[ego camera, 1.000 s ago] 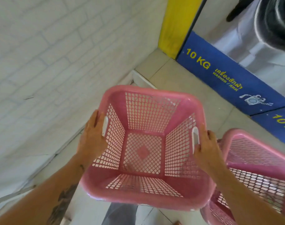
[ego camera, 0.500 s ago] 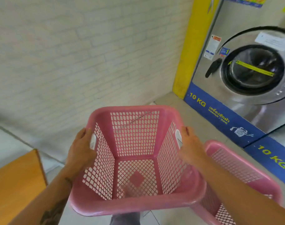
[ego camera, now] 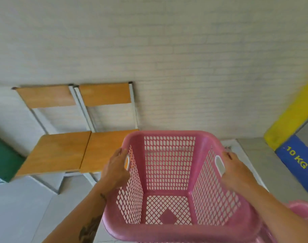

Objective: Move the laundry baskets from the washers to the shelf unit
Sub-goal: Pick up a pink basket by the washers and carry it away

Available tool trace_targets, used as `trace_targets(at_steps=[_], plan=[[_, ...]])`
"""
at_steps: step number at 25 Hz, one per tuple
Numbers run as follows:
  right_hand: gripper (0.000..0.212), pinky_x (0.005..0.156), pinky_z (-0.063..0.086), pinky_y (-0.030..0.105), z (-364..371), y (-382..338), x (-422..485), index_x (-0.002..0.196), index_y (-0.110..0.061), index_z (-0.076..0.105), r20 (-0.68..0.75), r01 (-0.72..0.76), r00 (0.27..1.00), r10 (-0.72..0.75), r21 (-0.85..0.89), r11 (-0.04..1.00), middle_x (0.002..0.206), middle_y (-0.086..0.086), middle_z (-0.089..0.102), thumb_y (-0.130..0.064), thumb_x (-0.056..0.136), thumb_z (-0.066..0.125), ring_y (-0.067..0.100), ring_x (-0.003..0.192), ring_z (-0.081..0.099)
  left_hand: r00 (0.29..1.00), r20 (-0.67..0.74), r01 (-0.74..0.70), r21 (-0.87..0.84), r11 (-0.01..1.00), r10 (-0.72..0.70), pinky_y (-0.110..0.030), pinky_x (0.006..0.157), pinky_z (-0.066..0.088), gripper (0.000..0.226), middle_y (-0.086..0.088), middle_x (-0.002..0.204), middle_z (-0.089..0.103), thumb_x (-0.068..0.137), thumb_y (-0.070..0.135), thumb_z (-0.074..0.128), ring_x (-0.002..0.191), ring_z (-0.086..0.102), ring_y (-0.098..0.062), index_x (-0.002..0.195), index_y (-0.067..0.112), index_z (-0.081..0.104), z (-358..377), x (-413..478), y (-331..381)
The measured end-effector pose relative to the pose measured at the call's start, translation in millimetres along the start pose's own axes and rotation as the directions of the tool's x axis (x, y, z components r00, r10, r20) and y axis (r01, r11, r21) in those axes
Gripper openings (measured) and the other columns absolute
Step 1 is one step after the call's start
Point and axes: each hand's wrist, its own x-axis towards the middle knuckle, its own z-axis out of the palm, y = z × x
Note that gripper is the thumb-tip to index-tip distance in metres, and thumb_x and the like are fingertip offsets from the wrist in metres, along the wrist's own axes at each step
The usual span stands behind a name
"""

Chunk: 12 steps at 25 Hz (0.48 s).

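A pale brick wall [ego camera: 167, 58] fills the view ahead. Two wooden chairs [ego camera: 76, 149] stand side by side against it on the left. I hold an empty pink basket [ego camera: 176, 230] in the air, my left hand [ego camera: 115, 170] and right hand [ego camera: 235, 172] each curled around a side handle. A blue panel [ego camera: 297, 163] at right reads "10 KG" in yellow. A second pink basket's rim [ego camera: 302, 210] peeks in lower right.

two wooden chairs [ego camera: 76, 134] against pale brick wall [ego camera: 167, 58]

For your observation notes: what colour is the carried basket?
Pink basket, clearest in the head view.
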Motion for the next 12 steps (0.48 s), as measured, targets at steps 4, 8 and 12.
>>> trace_targets(at_steps=[4, 8, 12], plan=[[0.063, 0.061, 0.043, 0.033, 17.8, -121.2, -42.3, 0.135, -0.015, 0.036, 0.005, 0.152, 0.988, -0.152, 0.0, 0.988, 0.121, 0.008, 0.045, -0.005, 0.076, 0.058, 0.031, 0.088, 0.058, 0.992, -0.095, 0.08, 0.002, 0.997, -0.079, -0.033, 0.092, 0.046, 0.087, -0.002, 0.154, 0.032, 0.072, 0.007, 0.065, 0.13, 0.046, -0.027, 0.149, 0.027, 0.03, -60.1, -83.4, -107.9], [0.062, 0.061, 0.047, 0.034, 51.0, -257.0, -88.6, 0.133, -0.019, 0.038, 0.033, 0.317, 0.948, -0.317, 0.02, 0.948, 0.115, 0.006, 0.045, -0.011, 0.075, 0.057, 0.032, 0.088, 0.061, 0.96, -0.207, 0.207, 0.072, 0.976, -0.188, -0.033, 0.086, 0.051, 0.085, 0.004, 0.152, 0.034, 0.074, 0.013, 0.065, 0.12, 0.055, -0.024, 0.149, 0.028, 0.027, -130.0, -171.7, -233.2], [0.032, 0.07, 0.052, 0.038, 76.9, -387.7, -106.5, 0.121, -0.023, 0.044, -0.029, 0.482, 0.876, -0.481, 0.077, 0.873, 0.115, 0.003, 0.05, -0.032, 0.091, 0.048, 0.028, 0.094, 0.061, 0.913, -0.304, 0.303, 0.059, 0.951, -0.272, -0.034, 0.08, 0.055, 0.069, 0.009, 0.132, 0.051, 0.073, 0.022, 0.069, 0.102, 0.061, -0.018, 0.137, 0.027, 0.043, -203.3, -231.6, -331.7]])
